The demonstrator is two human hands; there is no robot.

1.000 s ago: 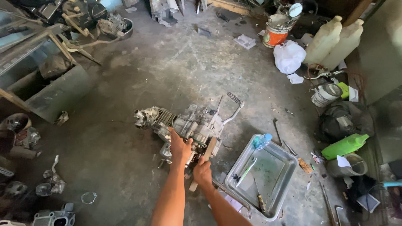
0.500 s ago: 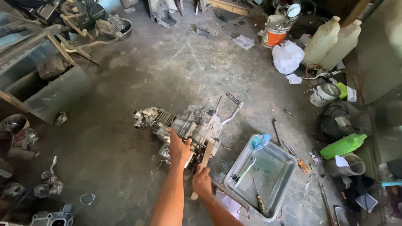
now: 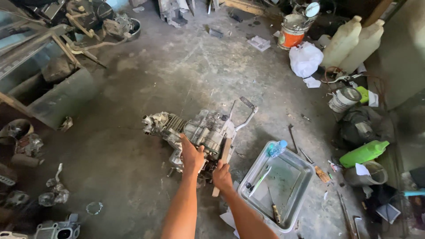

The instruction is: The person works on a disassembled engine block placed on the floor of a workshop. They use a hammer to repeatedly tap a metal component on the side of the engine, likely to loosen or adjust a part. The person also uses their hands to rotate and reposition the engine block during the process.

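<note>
The left hand [image 3: 191,156] lies flat with fingers spread on the near side of a grey motorcycle engine [image 3: 195,130] that sits on the concrete floor [image 3: 177,66], pressing on its casing rather than gripping anything. The right hand [image 3: 221,175], just right of the left and a little nearer the person, is closed around the lower part of a wooden stick [image 3: 222,163] whose upper end rests against the engine's right side. The engine lies straight ahead of both hands, its long axis running left to right, with the finned cylinder pointing left and a bent chrome kick lever [image 3: 245,116] rising from its right end; the left hand is the one on it, the right only meets it through the stick. Just right of the engine, and close beside the right forearm, stands a shallow metal tray [image 3: 305,166] holding a few small tools and a plastic bottle [image 3: 277,148] at its far corner, so it crowds any swing of the stick to that side. Further right of the engine are a green jug [image 3: 364,152] and a tin can [image 3: 344,99]; far beyond it stand an orange bucket [image 3: 291,32], a white bag [image 3: 304,59] and two pale jerrycans [image 3: 352,42]. Left of the engine, well apart, loose engine parts [image 3: 53,197] lie scattered.
</note>
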